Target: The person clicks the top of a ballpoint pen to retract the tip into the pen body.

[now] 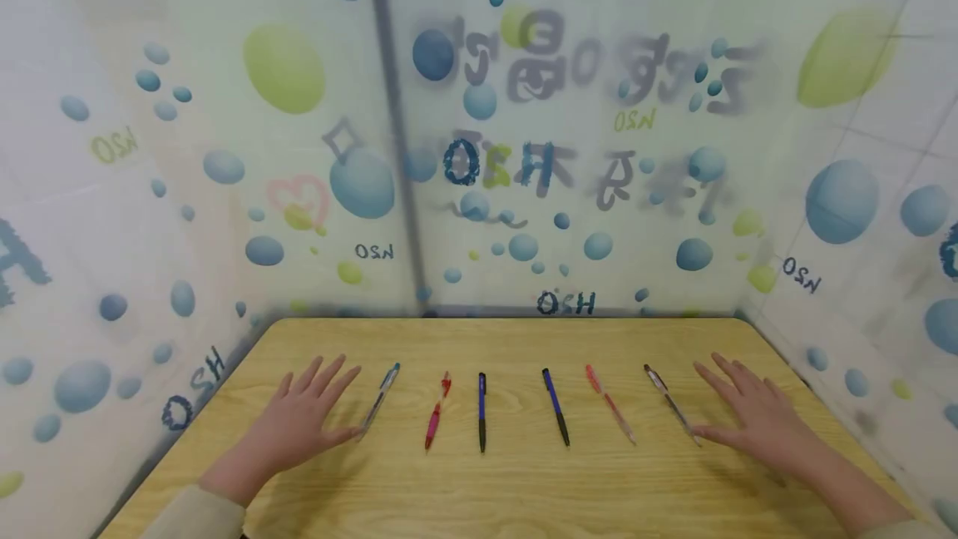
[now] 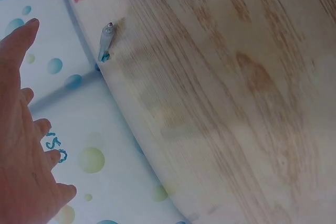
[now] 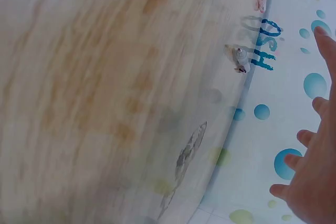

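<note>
Several pens lie in a spread row on the wooden table (image 1: 516, 489). At the left is a clear pen with a blue end (image 1: 385, 383), then a red pen (image 1: 434, 421) and a blue pen with a dark grip (image 1: 482, 410). Another blue pen (image 1: 555, 406), a pinkish-red pen (image 1: 609, 403) and a clear pen with a dark end (image 1: 666, 393) follow to the right. My left hand (image 1: 299, 422), fingers spread, hovers beside the leftmost clear pen (image 2: 106, 40). Likewise spread, my right hand (image 1: 763, 422) is beside the rightmost clear pen (image 3: 241, 60). Both hands hold nothing.
A pale curtain-like wall (image 1: 479, 273) printed with blue and green bubbles rises behind the table. Similar side walls (image 1: 112, 215) flank it at left and right. In the right wrist view, a dark streaked mark (image 3: 189, 153) shows on the tabletop.
</note>
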`<control>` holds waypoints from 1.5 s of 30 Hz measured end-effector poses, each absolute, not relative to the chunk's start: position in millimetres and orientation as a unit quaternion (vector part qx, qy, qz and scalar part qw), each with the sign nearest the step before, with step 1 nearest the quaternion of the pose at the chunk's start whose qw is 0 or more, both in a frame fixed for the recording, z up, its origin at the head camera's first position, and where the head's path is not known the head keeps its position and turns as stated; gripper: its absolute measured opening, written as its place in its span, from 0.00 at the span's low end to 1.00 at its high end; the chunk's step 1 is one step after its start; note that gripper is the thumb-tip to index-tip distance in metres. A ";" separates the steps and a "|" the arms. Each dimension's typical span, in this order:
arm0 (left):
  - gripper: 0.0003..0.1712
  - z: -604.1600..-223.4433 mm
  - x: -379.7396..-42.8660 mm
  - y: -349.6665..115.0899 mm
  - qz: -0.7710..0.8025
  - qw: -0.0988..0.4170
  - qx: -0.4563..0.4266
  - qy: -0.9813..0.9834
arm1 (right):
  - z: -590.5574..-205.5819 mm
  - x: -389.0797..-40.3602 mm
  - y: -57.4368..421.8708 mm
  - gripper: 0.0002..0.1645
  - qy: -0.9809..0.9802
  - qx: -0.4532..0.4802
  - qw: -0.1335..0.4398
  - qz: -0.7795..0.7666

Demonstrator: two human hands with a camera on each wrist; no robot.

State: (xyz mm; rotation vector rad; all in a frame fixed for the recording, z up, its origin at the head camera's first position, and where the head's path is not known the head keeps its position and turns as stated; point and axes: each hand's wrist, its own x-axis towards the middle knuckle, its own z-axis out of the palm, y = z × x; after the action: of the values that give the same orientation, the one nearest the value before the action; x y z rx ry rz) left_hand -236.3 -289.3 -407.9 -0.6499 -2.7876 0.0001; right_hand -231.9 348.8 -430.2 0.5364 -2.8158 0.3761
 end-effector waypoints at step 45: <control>0.37 -384.6 -236.7 -179.3 -0.050 0.083 -0.351 -0.931 | -437.0 -289.3 334.3 0.29 -0.906 0.226 -0.101 0.342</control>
State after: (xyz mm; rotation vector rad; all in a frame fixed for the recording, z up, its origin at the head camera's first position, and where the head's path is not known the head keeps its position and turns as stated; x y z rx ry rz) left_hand -236.7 -179.3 -384.6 -1.0489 -2.7800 -0.1498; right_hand -289.3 334.3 -437.0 0.7598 -3.0468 1.1508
